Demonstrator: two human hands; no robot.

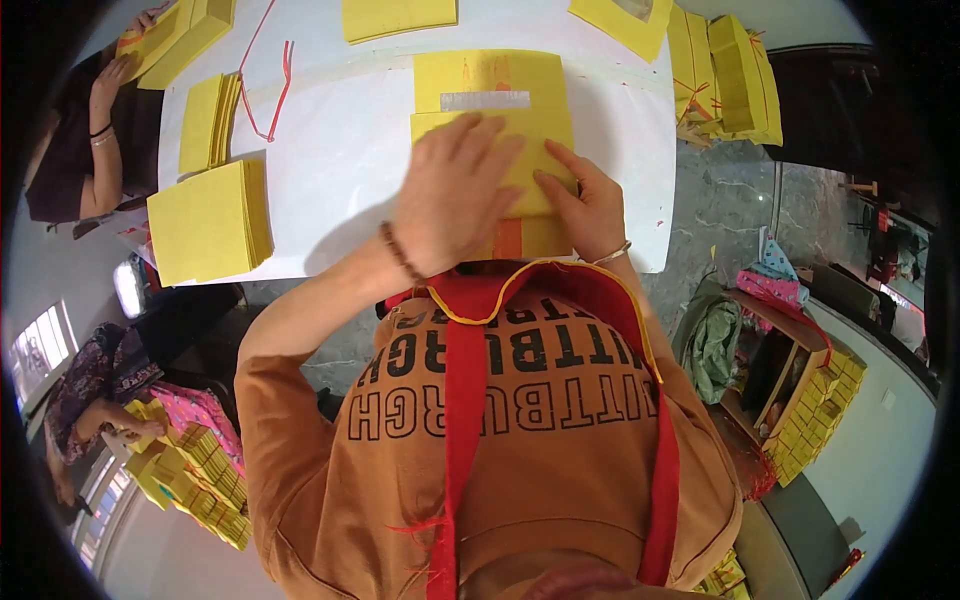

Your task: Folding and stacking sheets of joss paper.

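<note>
Yellow paper (490,140) lies in a layered stack or folded packet before me at the table's near edge. Across its upper part runs a silvery strip (485,100), and an orange-red band (508,238) shows at its near end. My left hand (455,185) rests flat on top with its fingers spread, slightly blurred. At the right edge, my right hand (585,205) touches the paper, thumb and forefinger stretched apart on its surface. The other fingers of that hand are mostly hidden.
On the white table (330,150), yellow paper stacks (205,225) stand at left, with a red cord (270,130) beyond. Another person's arm (103,110) works at far left. Tied yellow bundles (735,80) stand at the right. A wooden rack (785,370) is behind me on the right.
</note>
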